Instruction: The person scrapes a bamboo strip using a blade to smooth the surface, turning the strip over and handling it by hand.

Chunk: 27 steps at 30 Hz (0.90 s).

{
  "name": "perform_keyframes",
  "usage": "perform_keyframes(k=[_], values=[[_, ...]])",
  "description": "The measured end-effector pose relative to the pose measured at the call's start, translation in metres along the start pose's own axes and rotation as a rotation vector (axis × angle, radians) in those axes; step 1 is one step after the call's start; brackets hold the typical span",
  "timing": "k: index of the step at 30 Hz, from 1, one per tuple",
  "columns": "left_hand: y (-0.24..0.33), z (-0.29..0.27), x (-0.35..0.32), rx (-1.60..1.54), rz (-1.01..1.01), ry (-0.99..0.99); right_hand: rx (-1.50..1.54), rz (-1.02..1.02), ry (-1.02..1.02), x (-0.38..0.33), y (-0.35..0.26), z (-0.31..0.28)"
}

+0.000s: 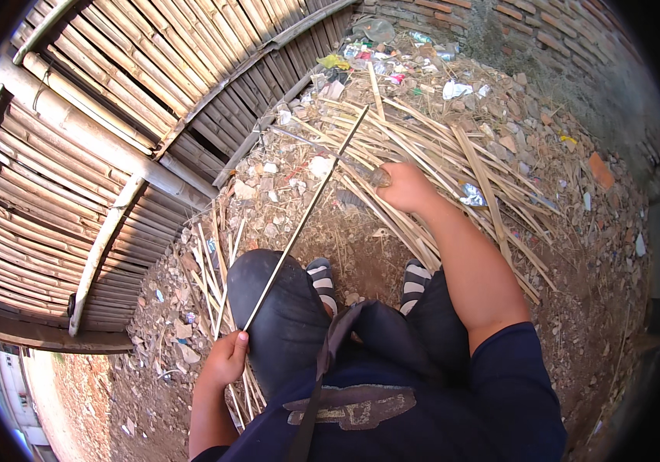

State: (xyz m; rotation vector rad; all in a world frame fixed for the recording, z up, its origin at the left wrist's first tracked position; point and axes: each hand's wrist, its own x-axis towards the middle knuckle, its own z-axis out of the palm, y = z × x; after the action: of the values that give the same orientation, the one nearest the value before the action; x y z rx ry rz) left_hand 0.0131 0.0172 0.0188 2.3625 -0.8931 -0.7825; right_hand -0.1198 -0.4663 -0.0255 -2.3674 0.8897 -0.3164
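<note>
Farthest left, up and away from the left fingers, stands a bamboo-slat fence (pixel 133 85) crossed by a thick bamboo pole (pixel 75 127), part of it in bright sun. Nearer, just beyond the left fingers and passing beneath them, a loose bundle of thin, pale bamboo slats (pixel 209 286) lies on the stony ground (pixel 152 385).

The left fingers (pixel 240 346) are clamped on the lower end of a long, slender bamboo strip (pixel 299 223), thumb on top. From there the strip slants up and to the right, over the dark trousers (pixel 264 289) at the bent left knee, its far tip well away from the left fingers and a little beyond the right ones. Right of the left fingers are two striped sandals (pixel 320 279), with a dark strap (pixel 317 385) hanging nearer the body.

The right fingers (pixel 394 200) are closed around the handle of a knife (pixel 381 178), whose narrow blade points left from them and crosses the strip; whether the two touch, I cannot tell. Beyond and right of the right fingers spreads a larger heap of split bamboo (pixel 475 158), with a crumpled silver wrapper (pixel 472 195) near the wrist. Farther off are a white plastic scrap (pixel 457 90) and a brick wall (pixel 549 35); well to the right lies an orange brick fragment (pixel 600 171).
</note>
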Motion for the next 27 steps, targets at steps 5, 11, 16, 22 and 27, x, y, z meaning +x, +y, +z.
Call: perform_keyframes(k=[5,11,16,22,27], values=[[-0.004,0.005,-0.003,0.052,0.055,-0.012,-0.202,-0.139,-0.176,-0.034,-0.049,-0.033],[0.009,0.003,-0.018,0.095,0.007,-0.070,-0.273,-0.254,-0.279,-0.035,-0.047,-0.017],[0.015,0.014,-0.026,0.187,-0.048,-0.012,-0.202,-0.090,-0.304,-0.029,-0.044,-0.023],[0.013,0.027,-0.027,0.273,-0.056,0.093,-0.205,-0.244,-0.451,-0.040,-0.058,-0.025],[0.014,0.024,-0.021,0.266,-0.003,0.119,-0.088,-0.064,-0.349,-0.014,-0.014,-0.007]])
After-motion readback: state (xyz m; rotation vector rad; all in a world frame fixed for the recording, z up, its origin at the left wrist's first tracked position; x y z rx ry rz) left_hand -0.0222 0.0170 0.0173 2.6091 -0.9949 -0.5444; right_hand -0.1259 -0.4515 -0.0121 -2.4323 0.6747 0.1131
